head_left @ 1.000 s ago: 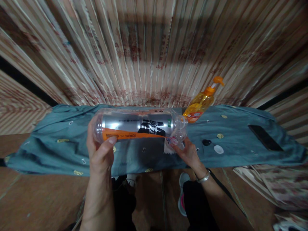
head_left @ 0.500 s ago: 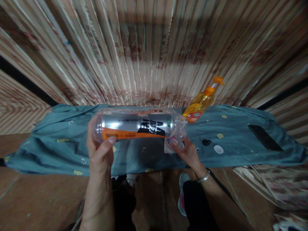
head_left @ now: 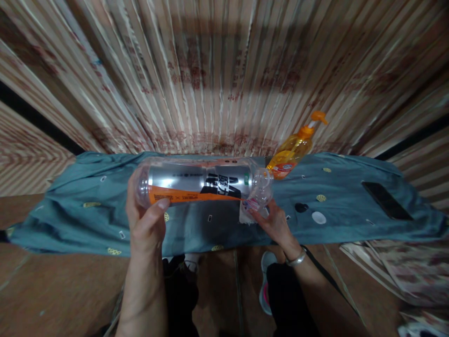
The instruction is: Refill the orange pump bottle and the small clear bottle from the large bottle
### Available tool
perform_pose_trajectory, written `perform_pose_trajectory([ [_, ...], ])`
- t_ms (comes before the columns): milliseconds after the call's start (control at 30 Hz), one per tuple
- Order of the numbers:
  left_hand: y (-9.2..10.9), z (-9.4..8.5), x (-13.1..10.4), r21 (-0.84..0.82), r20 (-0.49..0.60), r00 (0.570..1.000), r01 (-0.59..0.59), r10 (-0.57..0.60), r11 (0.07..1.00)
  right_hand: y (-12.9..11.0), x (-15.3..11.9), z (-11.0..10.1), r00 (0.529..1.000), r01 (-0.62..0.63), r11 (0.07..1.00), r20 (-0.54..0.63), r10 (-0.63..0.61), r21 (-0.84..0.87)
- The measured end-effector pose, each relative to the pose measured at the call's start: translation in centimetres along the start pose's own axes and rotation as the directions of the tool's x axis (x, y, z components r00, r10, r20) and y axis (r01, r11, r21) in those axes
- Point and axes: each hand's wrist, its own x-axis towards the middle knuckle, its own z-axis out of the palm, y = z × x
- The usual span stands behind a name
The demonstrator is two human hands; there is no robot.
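Note:
A large clear bottle (head_left: 185, 180) with a silver and orange label lies sideways above the cloth, its mouth to the right. My left hand (head_left: 145, 210) grips its base end, thumb over the label. Near the bottle's mouth, my right hand (head_left: 275, 222) is closed on a small clear plastic bottle (head_left: 261, 194), whose upper part overlaps the large bottle's neck; whether the two mouths touch cannot be made out. A pump bottle of orange liquid (head_left: 291, 152) stands just behind them.
A teal patterned cloth (head_left: 87, 206) covers the narrow table. On its right side lie a black phone (head_left: 386, 200), a white round cap (head_left: 319, 217) and a small black item (head_left: 301, 207). Striped curtains (head_left: 210, 84) hang behind.

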Motion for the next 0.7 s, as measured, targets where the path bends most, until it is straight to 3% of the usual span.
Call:
perform_pose_trajectory([
  [700,0.09,-0.09,-0.02,0.027,0.019,1.000,-0.013,0.012,1.000,0.00,-0.02,-0.07,1.000,0.000,1.000,0.004,0.000,-0.022],
])
